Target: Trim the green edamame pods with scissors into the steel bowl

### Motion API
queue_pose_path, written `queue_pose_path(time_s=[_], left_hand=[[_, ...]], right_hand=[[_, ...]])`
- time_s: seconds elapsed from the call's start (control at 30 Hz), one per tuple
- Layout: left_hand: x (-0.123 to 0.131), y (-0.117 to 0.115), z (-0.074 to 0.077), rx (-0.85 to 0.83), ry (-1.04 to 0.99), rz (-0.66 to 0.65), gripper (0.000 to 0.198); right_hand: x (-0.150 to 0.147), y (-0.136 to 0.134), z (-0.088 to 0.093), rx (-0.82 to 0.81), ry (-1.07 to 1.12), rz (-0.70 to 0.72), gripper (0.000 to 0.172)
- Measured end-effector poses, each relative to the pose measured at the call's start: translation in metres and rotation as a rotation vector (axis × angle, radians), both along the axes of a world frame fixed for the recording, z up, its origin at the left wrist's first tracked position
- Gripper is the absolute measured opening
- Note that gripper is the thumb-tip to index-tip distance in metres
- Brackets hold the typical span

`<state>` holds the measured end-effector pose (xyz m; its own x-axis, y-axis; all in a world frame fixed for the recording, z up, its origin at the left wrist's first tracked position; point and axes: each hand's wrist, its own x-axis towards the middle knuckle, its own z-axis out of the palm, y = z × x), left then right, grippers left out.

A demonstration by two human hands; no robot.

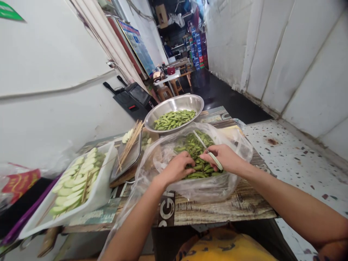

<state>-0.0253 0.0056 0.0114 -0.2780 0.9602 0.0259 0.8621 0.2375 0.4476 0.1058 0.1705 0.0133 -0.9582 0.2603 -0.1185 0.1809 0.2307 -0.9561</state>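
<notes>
A clear plastic bag lies spread on the table with a heap of green edamame pods inside it. My left hand is at the left of the heap, its fingers curled onto some pods; its fingertips are partly hidden. In my right hand is a pair of scissors with a pale green handle, the blades pointing away to the upper left over the pods. The right thumb and fingers close around the handle, low over the heap. Behind the bag, a steel basin holds more edamame pods.
On the left, a white tray holds sliced pale green vegetable pieces on skewers. Beside it, wooden skewers lie on a metal tray. The patterned table ends at the right above a speckled floor. A white wall borders the left.
</notes>
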Motion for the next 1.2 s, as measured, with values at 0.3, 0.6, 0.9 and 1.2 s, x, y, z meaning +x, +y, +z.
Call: queue_pose_path(time_s=[0.3, 0.6, 0.9, 1.2], left_hand=[[-0.019, 0.003, -0.011, 0.415, -0.719, 0.403, 0.029], [-0.015, 0.000, -0.007, 0.325, -0.703, 0.299, 0.023], [-0.008, -0.004, 0.000, 0.305, -0.656, 0.178, 0.020], [-0.008, -0.008, 0.002, 0.326, -0.627, 0.180, 0.020]], right_hand=[[0.006, 0.002, -0.001, 0.130, -0.081, 0.131, 0.048], [0.006, 0.000, 0.003, 0.069, -0.175, 0.186, 0.046], [0.008, -0.002, 0.006, 0.095, -0.148, 0.256, 0.045], [0.010, -0.001, 0.009, 0.119, -0.148, 0.250, 0.041]])
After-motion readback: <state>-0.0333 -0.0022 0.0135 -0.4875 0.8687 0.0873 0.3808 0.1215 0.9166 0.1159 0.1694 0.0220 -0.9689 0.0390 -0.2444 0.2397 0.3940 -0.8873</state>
